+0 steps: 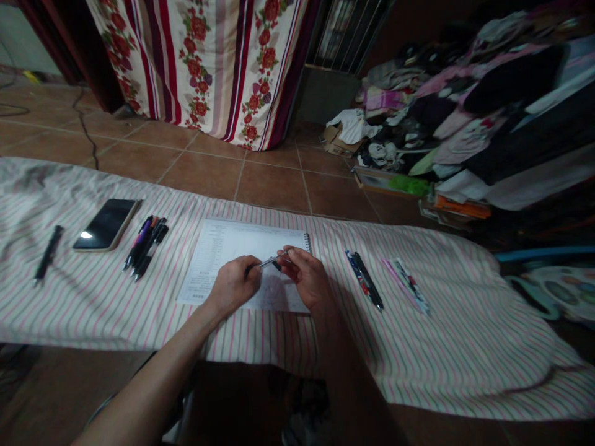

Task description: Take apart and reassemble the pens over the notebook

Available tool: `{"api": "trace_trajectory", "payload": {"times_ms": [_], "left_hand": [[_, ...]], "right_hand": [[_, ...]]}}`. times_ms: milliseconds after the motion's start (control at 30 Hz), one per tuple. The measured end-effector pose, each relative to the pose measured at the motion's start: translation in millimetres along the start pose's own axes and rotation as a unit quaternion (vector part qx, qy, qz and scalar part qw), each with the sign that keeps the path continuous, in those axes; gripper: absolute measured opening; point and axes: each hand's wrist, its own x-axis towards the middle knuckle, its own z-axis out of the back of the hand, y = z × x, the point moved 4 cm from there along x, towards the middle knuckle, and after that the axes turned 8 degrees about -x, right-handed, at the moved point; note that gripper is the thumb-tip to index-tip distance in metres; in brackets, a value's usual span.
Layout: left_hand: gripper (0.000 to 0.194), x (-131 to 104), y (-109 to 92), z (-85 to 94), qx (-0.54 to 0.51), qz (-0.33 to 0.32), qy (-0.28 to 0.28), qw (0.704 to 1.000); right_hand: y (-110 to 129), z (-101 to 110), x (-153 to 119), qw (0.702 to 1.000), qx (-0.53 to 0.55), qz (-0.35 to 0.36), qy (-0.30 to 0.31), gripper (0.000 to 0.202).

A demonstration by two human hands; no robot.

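Over the notebook (pixel 251 238), both my hands meet at a slim dark and silvery pen (pixel 268 262). My left hand (pixel 236 279) is closed around its left end. With thumb and fingertips, my right hand (pixel 304 272) pinches the other end. A small dark piece shows below the right fingers; I cannot tell what it is. The notebook lies flat, with printed text on its left side and a spiral binding at the upper right. Right of it lie a pair of dark pens (pixel 365 280) and some light pink and white pens (pixel 406 285).
On the striped cloth (pixel 446 353), to the left, are a bunch of pens (pixel 146 244), a phone (pixel 106 224) and a single black pen (pixel 48 255). Beyond are a tiled floor (pixel 269 176), a flowered curtain (pixel 199 68) and a heap of clothes (pixel 465 105).
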Motion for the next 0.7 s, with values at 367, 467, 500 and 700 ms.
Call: {"api": "trace_trajectory", "payload": {"times_ms": [367,467,500,700], "left_hand": [[0.025,-0.7,0.3,-0.4,-0.003,0.008,0.003,1.0],[0.025,-0.3,0.9,-0.3,-0.002,0.006,0.002,1.0],[0.025,-0.2,0.8,-0.2,-0.002,0.003,0.003,1.0],[0.026,-0.1,0.4,-0.1,0.0,0.012,-0.001,1.0]], "right_hand": [[1.3,-1.4,-1.2,1.0,-0.007,0.004,-0.003,0.024],[1.2,-1.5,-1.0,1.0,-0.006,0.003,-0.002,0.025],[1.2,-1.4,-0.9,1.0,-0.006,0.003,-0.002,0.026],[0.7,-1.3,-0.8,1.0,-0.008,0.007,0.0,0.031]]}}
